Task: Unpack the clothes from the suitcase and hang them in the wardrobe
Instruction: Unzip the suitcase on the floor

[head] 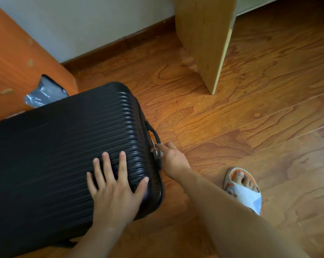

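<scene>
A black ribbed hard-shell suitcase [64, 146] lies flat and closed on the wooden floor, its carry handle [153, 133] on the right side. My left hand [116, 185] presses flat on the lid with fingers spread, near the right end. My right hand [171, 157] is at the suitcase's right edge just below the handle, pinching the zipper pull [155, 148]. No clothes are visible.
An orange wooden panel [14, 62] stands at the left with a grey plastic bag [45, 94] beside it. A light wooden furniture panel [205, 34] rises at the back centre. My foot in a slipper [243, 187] is on the floor at the right.
</scene>
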`<state>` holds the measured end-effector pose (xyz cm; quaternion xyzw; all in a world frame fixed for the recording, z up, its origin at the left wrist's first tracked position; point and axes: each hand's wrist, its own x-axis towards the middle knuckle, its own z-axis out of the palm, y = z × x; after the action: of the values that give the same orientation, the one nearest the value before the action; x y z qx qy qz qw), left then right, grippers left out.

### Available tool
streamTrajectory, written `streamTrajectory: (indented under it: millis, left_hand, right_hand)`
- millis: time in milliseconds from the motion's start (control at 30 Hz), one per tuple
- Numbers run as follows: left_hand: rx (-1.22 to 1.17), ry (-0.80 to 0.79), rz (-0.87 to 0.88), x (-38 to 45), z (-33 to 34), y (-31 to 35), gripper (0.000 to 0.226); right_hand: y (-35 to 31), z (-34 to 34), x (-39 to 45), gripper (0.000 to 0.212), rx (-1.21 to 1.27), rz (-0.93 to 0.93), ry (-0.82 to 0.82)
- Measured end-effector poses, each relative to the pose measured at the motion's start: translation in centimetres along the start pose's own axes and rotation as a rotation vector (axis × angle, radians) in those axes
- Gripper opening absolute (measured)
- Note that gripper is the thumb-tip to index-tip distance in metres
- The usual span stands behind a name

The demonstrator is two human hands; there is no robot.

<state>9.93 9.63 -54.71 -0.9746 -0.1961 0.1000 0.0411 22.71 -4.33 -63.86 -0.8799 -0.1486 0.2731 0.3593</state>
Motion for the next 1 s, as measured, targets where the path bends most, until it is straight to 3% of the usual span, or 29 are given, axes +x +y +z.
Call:
streamTrajectory:
  millis: [100, 267, 467, 567, 667, 767, 867, 1000]
  left_hand:
    - [0.034, 0.02, 0.01, 0.3, 0.1, -0.2, 0.094]
    - [0.025, 0.044, 0.014, 0.8, -0.2, -0.4, 0.094]
    - [0.021, 0.001, 0.059, 1.3, -1.0, -1.1, 0.091]
    - [-0.019, 0.089, 0.18, 2.5, -2.7, -2.3, 0.072]
    - [-0.088, 0.204, 0.319, 8.9, -5.4, -4.3, 0.052]
    - [-0.156, 0.156, 0.139, 21.0, -7.7, -4.2, 0.066]
    - [-0.194, -0.14, -0.048, 30.5, -7.4, -2.3, 0.082]
    - [-0.148, -0.097, -0.046, 30.0, -6.0, -0.7, 0.081]
  right_hand:
    - [-0.3, 0.5, 3.0, 0.055, -0.1, -0.13, -0.05]
    - [-0.3, 0.0, 4.6, 0.029, -0.191, -0.197, -0.028]
    - [-0.3, -4.2, 7.3, 0.039, -0.698, -0.653, -0.087]
    - [-2.1, -4.9, 11.2, 0.038, -0.713, -0.554, -0.003]
    - [-3.5, -4.6, 14.3, 0.042, -0.645, -0.428, 0.056]
    - [-2.4, -4.3, 14.2, 0.041, -0.601, -0.439, 0.047]
    - [-1.5, -4.4, 14.5, 0.037, -0.582, -0.489, 0.03]
    - [-1.5, -4.6, 13.1, 0.034, -0.624, -0.46, -0.081]
